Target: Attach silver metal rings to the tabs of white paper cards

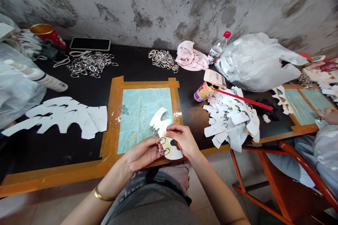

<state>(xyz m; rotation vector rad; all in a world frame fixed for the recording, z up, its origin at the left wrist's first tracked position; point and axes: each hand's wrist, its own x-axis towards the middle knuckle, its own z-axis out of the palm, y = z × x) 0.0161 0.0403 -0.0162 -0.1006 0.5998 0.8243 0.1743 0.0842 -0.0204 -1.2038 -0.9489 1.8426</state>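
Note:
A white cut-out piece [169, 153] with curved notches and yellowish smears is held over the front edge of the table. Metal rings [164, 152] hang along its left side. My left hand [144, 153] is closed at that side, fingers by the rings; its fingertips are partly hidden. From the right, my right hand [183, 140] pinches the middle of the piece between thumb and fingers. Beneath them lies a pale green sheet [142, 112], framed with brown tape [112, 112] on the black table.
White cut-outs [68, 116] lie at left, and a messy pile [232, 116] at right. Ring heaps [91, 64] [163, 59], a phone [90, 44], a glue bottle [39, 77], a pink cloth [191, 56], a cup [203, 92] and a plastic bag [258, 61] surround the sheet. Another person's hand [329, 115] is at far right.

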